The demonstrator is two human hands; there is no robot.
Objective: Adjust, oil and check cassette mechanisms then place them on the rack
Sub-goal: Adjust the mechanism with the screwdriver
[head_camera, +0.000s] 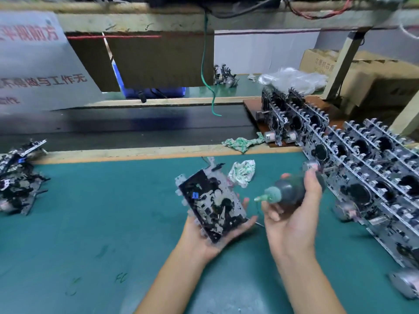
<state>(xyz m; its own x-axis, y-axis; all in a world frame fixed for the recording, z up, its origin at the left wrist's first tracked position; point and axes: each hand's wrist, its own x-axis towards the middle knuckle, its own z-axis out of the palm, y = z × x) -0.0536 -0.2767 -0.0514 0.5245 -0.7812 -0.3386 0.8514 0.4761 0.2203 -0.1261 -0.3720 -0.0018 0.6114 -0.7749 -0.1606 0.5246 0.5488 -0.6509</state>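
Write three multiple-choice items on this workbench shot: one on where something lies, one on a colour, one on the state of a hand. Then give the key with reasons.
1. Where do the rows of finished metal cassette mechanisms stand?
A. at the bench's right side
B. at the bench's left edge
C. on the black conveyor belt

2. What colour is the bench mat?
A. red
B. teal green
C. white

3. What is the right hand doing?
A. resting flat on the mat
B. gripping a dark oil bottle with a green nozzle
C. pulling the green cable

Key: 1 A, the ordered rows run along the right side, while only a loose heap lies at the left. 2 B, the mat around both hands is teal green. 3 B, its fingers curl round the bottle, nozzle pointing toward the black and silver cassette mechanism held in the left hand.
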